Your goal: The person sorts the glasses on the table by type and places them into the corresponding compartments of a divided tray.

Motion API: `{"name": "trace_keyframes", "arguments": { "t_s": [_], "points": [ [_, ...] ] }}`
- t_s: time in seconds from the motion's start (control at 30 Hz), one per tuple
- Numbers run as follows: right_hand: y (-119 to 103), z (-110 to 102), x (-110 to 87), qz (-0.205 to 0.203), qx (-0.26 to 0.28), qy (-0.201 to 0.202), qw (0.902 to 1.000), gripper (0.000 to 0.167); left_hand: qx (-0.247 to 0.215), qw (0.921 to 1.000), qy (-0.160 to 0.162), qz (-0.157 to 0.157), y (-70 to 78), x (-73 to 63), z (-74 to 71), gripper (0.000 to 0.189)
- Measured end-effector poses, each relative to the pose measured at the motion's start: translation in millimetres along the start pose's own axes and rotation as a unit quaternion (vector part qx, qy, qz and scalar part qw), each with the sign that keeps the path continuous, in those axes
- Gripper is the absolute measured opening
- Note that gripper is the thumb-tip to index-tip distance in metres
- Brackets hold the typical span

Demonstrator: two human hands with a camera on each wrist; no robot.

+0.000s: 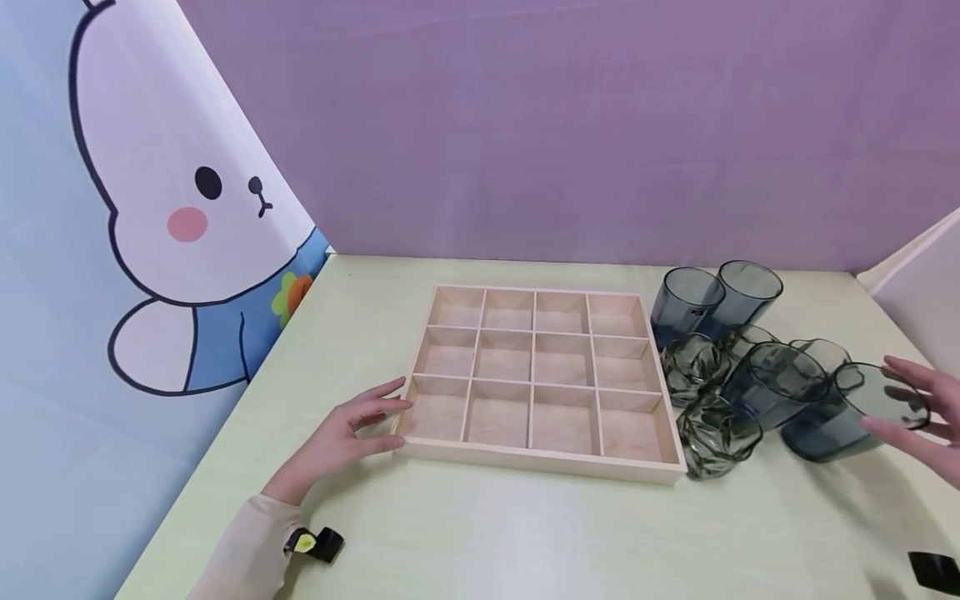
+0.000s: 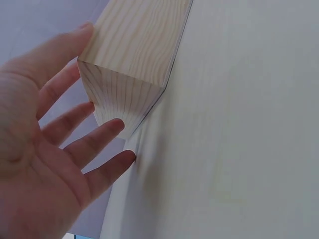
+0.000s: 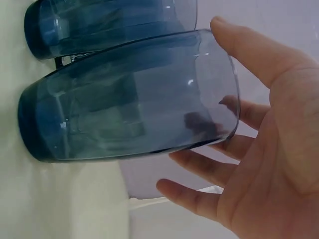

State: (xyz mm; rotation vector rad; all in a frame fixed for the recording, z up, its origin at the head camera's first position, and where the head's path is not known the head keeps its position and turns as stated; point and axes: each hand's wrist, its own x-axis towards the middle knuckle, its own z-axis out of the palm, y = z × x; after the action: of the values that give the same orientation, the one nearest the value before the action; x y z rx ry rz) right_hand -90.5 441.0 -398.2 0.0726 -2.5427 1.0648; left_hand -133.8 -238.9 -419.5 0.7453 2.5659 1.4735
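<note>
Tray (image 1: pixel 540 463) on table (image 1: pixel 487 542). Glasses (image 1: pixel 776 387) clustered at tray's 3 o'clock, rearmost pair (image 1: pixel 712 310) at 2. Left hand (image 1: pixel 352 423): tray's 8-to-9. Right hand (image 1: pixel 947 404): outermost glass's (image 1: pixel 843 421) 3.

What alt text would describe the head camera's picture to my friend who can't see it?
A person's right hand is spread at the rim of a smoky drinking glass, while the left hand touches the near left corner of a twelve-compartment wooden tray. More smoky glasses cluster beside the tray on a pale table.
</note>
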Motion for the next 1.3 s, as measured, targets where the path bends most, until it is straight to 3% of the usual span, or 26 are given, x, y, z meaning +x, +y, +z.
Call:
{"name": "trace_keyframes", "arguments": {
  "t_s": [0.2, 0.33, 0.57, 0.77, 0.87, 0.93, 1.07, 1.3],
  "points": [
    [12, 1, 3.2, -0.022, 0.081, -0.014, 0.9963, 0.088, -0.001, 1.0, 0.003, -0.005, -1.6, -1.3, 0.1, 0.041],
    [18, 0, 3.0, -0.007, 0.068, -0.013, 0.9976, 0.089, -0.006, 0.9999, 0.003, -0.01, -2.5, -2.0, 0.5, 0.039],
    [10, 1, 3.4, -0.031, 0.144, -0.017, 0.9889, 0.089, -0.011, 0.9998, 0.002, -0.016, -3.4, -2.4, 0.3, 0.039],
    [8, 3, 1.2, -0.005, 0.121, -0.006, 0.9926, 0.084, -0.025, 0.9996, 0.001, -0.014, -6.1, -2.9, 0.8, 0.039],
    [10, 5, 0.9, -0.026, 0.159, -0.004, 0.9869, 0.084, -0.028, 0.9995, 0.001, -0.014, -6.7, -3.1, 1.0, 0.038],
    [13, 6, 1.0, -0.04, 0.213, -0.004, 0.9762, 0.084, -0.028, 0.9995, 0.001, -0.014, -7.0, -3.0, 1.1, 0.038],
    [16, 6, 0.7, -0.041, 0.246, -0.002, 0.9683, 0.085, -0.029, 0.9995, -0.001, -0.013, -6.6, -2.1, 1.2, 0.038],
    [16, 5, -1.8, -0.03, 0.245, -0.004, 0.9691, 0.086, -0.028, 0.9994, -0.002, -0.02, -4.8, -1.3, 0.3, 0.039]
  ]
}}
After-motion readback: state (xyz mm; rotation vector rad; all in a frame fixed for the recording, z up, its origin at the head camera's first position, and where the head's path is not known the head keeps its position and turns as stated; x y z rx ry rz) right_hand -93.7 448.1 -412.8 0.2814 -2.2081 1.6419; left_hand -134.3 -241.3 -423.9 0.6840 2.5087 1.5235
